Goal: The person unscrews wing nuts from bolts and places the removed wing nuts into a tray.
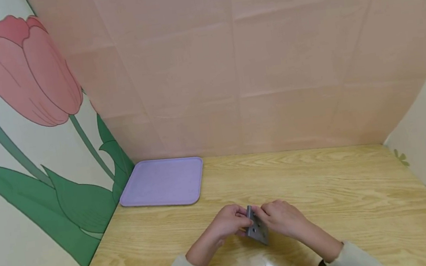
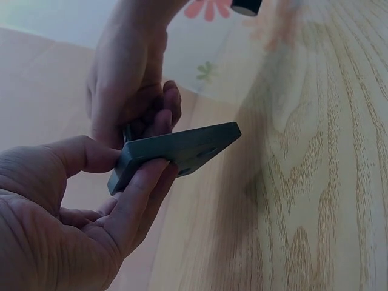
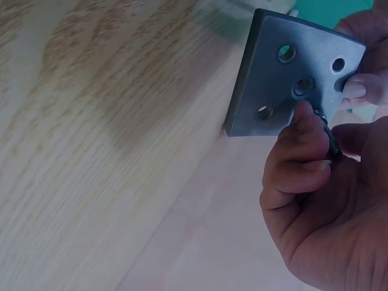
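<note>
Gripping one edge of a grey, squarish metal plate with drilled holes [image 3: 276, 82] between thumb and fingers, the left hand [image 1: 229, 223] holds it over the light wood-grained table [image 1: 323, 186], while the right hand [image 1: 285, 217] pinches a thin, dark, threaded metal rod [image 3: 332, 140] just beside the plate's middle hole [image 3: 302, 88]. With so little of the rod in the fingers, a small twist could probably make it slip and drop below the plate. Fingers cover the rod's ends, so whether it touches the plate cannot be told.
</note>
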A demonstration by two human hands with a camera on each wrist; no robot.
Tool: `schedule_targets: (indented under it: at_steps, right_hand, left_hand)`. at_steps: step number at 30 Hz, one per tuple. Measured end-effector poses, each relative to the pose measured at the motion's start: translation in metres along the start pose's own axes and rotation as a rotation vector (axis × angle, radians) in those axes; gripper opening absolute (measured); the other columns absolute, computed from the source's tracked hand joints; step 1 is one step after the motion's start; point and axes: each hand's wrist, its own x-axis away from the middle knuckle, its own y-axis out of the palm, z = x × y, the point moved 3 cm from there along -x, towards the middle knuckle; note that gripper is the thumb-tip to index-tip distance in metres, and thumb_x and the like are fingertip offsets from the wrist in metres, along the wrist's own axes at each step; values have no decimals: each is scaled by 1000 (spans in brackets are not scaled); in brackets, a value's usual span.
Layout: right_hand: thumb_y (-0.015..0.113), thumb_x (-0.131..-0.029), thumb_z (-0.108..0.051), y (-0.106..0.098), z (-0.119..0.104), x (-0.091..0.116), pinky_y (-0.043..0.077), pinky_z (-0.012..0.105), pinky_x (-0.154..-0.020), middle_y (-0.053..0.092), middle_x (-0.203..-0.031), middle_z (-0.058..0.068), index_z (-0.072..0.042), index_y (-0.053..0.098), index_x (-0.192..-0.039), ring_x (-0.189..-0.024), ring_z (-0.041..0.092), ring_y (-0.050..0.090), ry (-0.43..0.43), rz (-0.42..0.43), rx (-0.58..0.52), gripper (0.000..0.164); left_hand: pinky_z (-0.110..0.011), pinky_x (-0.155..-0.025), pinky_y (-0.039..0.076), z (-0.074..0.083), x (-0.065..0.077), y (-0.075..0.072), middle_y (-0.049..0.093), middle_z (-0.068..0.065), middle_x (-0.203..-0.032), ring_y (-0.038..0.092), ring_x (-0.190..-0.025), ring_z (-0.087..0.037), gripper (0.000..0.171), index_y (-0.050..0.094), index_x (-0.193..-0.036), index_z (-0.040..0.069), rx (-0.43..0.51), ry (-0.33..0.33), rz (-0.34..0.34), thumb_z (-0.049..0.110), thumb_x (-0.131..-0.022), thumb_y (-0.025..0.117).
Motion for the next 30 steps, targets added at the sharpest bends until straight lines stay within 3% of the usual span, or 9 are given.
schedule_targets:
  at_steps: [8, 18, 22, 30]
  right_hand:
    - [39, -109, -43, 2, 1, 1, 22, 22, -44, 39, -53, -6, -18, 47, -59, -47, 9, 31, 65, -38, -64, 56]
    - [47, -106, -37, 4, 1, -1, 24, 24, -45, 41, -53, -6, -17, 48, -59, -47, 10, 34, 80, -38, -67, 51]
    - [52, -105, -37, 3, 1, -3, 25, 23, -45, 43, -54, -6, -18, 51, -63, -48, 9, 36, 39, -24, -48, 46]
    - [65, -97, -33, -2, 0, -3, 33, 21, -47, 48, -65, -11, -20, 59, -77, -55, 4, 41, -136, 37, 46, 25]
  left_hand:
    - [-36, -65, 62, 0, 0, 1, 71, -10, -88, 70, -80, -21, 19, 65, -102, -6, 5, 0, -8, -1, -84, 69]
    - [-37, -65, 62, 1, 2, 0, 70, -9, -87, 70, -79, -21, 18, 65, -103, -6, 2, -4, -8, -2, -85, 68]
    - [-37, -66, 62, 1, 3, -2, 70, -9, -87, 69, -79, -21, 18, 66, -103, -5, 5, -3, -6, -1, -86, 69]
    - [-37, -66, 62, 0, 3, -5, 71, -10, -87, 70, -79, -20, 19, 66, -104, -6, 20, 6, -7, 0, -86, 69]
